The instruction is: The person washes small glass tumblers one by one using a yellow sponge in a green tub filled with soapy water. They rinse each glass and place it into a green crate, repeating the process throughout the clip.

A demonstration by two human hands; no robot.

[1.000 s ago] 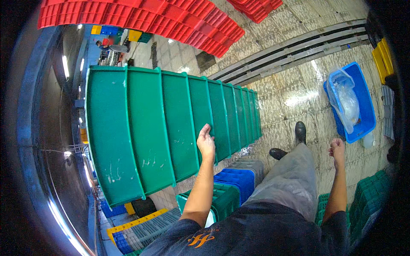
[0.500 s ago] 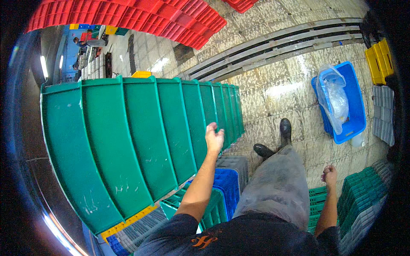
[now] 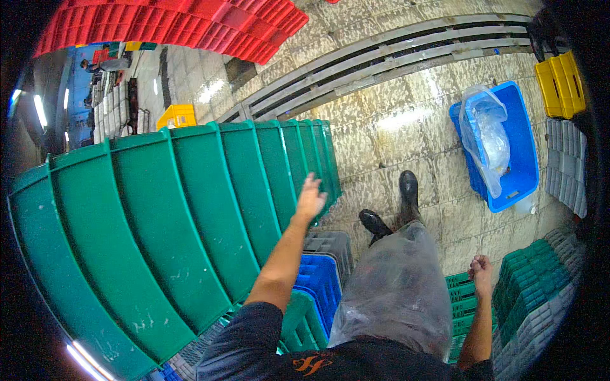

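A tall stack of green ribbed plastic tubs or crates (image 3: 210, 203) fills the left side. My left hand (image 3: 311, 200) is at the stack's right end, its fingers stretched out and nothing held. Whether the fingertips touch the green plastic, I cannot tell. My right hand (image 3: 481, 270) hangs low on the right with its fingers curled in and nothing visible in them. It is nearest to green slatted crates (image 3: 460, 298).
A blue tub (image 3: 524, 152) with a clear plastic bag (image 3: 492, 143) stands on the wet tiled floor. Beyond runs a slatted drain (image 3: 381, 60). Red crates (image 3: 171, 25) are at the far left, yellow crates (image 3: 562, 86) at right. A blue crate (image 3: 318, 276) stands below my left hand.
The whole view has shifted, so the floor things sit further left. The green stack looks larger and nearer. My left hand's fingers have straightened; my right hand stays curled.
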